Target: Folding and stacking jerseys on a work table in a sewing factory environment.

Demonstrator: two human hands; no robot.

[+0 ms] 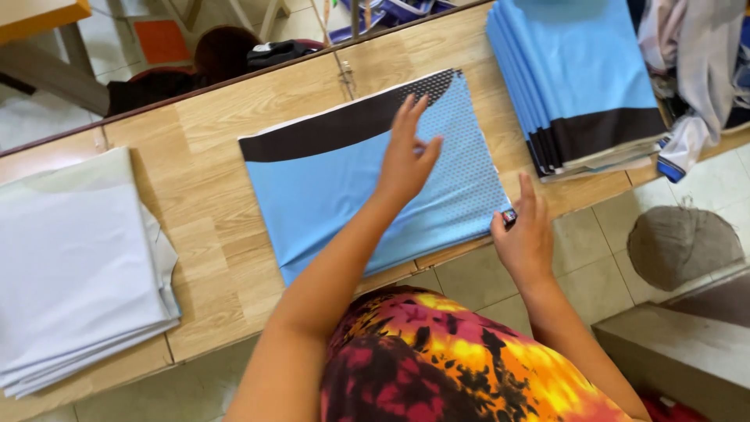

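Observation:
A folded light-blue fabric piece (pixel 328 195) with a black band along its far edge and a dotted panel on its right side lies flat on the wooden table (pixel 203 211). My left hand (pixel 408 156) rests flat on the dotted panel, fingers spread. My right hand (pixel 525 234) is at the fabric's near right corner, at the table's front edge, pinching a small dark object (pixel 509 217) between thumb and finger.
A stack of blue-and-black fabric pieces (pixel 582 78) sits at the table's right end. A pile of white fabric (pixel 74 266) lies at the left end. Clothing hangs at the far right (pixel 695 70). Tiled floor and a round grey mat (pixel 680 246) lie below.

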